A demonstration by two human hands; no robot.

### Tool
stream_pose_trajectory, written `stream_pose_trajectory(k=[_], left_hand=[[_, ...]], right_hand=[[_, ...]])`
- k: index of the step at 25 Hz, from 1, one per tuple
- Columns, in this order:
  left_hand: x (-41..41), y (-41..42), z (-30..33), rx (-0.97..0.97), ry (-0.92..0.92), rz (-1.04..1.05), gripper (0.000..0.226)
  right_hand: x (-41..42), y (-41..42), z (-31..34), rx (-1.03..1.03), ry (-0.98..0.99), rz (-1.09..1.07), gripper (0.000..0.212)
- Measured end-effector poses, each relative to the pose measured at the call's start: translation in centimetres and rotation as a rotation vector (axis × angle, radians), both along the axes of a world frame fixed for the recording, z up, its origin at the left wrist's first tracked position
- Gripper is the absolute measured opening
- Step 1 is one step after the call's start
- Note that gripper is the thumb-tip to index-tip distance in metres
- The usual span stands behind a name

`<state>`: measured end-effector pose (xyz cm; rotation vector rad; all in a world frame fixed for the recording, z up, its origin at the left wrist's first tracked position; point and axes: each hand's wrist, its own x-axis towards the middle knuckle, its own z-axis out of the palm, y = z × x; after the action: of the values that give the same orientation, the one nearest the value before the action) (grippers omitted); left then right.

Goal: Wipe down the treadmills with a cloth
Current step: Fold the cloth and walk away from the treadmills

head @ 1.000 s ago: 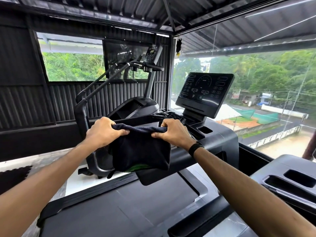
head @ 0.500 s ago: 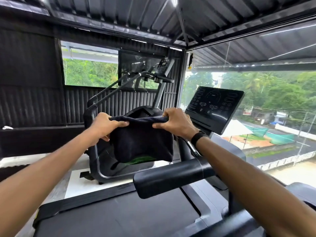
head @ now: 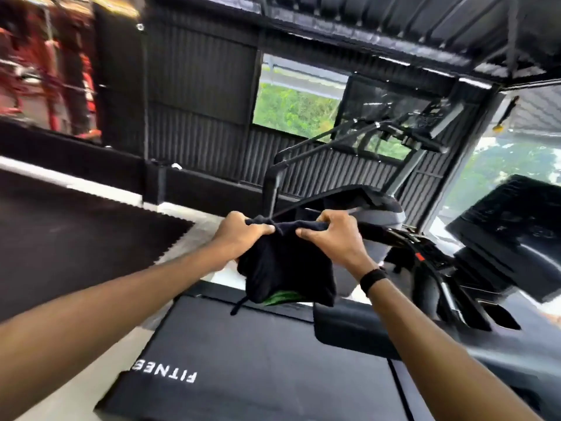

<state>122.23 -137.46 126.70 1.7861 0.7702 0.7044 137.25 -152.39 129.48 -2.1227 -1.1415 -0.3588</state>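
Observation:
A dark cloth [head: 285, 268] with a green patch at its bottom edge hangs in the air between my two hands. My left hand [head: 239, 235] grips its upper left corner and my right hand [head: 337, 238] grips its upper right corner, the two hands close together. Below the cloth lies the black treadmill belt [head: 258, 360] with white lettering. The treadmill's console screen [head: 510, 226] and its black handrail [head: 358, 332] sit to the right, blurred by motion.
A black stair-climber machine [head: 349, 202] stands behind the cloth by the corrugated wall. Dark rubber floor mats [head: 76, 238] cover the floor to the left, with a white floor strip beside them. Red equipment [head: 45, 71] shows at the far left.
My view has swung left, so the console now sits at the right edge. My hands have drawn closer together on the cloth's top edge, bunching it.

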Motion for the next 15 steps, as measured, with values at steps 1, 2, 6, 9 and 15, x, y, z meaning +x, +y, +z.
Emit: stream_pose_trajectory(k=[1,2,6,9,15], left_hand=[[-2.1,0.7,-0.9,0.001,0.016,0.04,0.031],[-4.3,1.4,-1.5,-0.001,0.045,0.072,0.026],[-13.9,5.8,-3.2,-0.009,0.107,0.279,0.039],[-21.6,8.8,-2.9,-0.019,0.057,0.377,0.035],[-38.4,14.2,-2.7,0.043,0.066,0.588,0.043]], right_hand=[[-1.5,2.1,-1.2,-0.038,0.005,0.062,0.044],[-3.3,4.2,-2.3,-0.071,0.01,0.122,0.043],[-11.9,11.9,-4.1,-0.118,0.051,0.357,0.044],[-18.9,17.7,-3.5,-0.097,0.053,0.521,0.042],[-36.1,28.5,-4.1,-0.111,0.011,0.861,0.037]])
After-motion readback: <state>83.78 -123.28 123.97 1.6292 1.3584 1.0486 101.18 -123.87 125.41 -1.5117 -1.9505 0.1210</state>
